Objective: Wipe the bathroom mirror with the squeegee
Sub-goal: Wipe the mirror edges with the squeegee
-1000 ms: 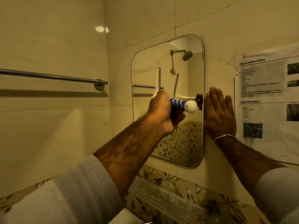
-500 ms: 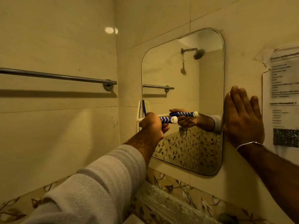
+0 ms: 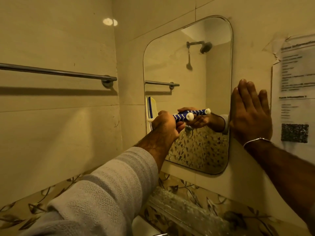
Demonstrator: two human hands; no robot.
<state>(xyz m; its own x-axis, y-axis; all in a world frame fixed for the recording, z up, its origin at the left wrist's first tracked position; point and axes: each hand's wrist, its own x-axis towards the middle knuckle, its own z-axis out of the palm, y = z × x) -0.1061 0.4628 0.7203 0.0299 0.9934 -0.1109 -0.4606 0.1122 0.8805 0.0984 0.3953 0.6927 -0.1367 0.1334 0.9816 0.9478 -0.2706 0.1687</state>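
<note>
While the left arm, in a grey sleeve (image 3: 109, 189), reaches forward and up, the left hand (image 3: 164, 127) is clenched around the blue-and-white handle of the squeegee (image 3: 183, 117). The handle juts right of the fist, and the pale blade stands upright just left of it, against the left edge of the mirror (image 3: 196, 65). The right hand (image 3: 250, 114) lies flat with fingers straight and pointing up, pressed on the wall at the mirror's right edge, a thin bracelet (image 3: 255, 140) at its wrist. A towel rail (image 3: 56, 72) runs far left of the fist.
</note>
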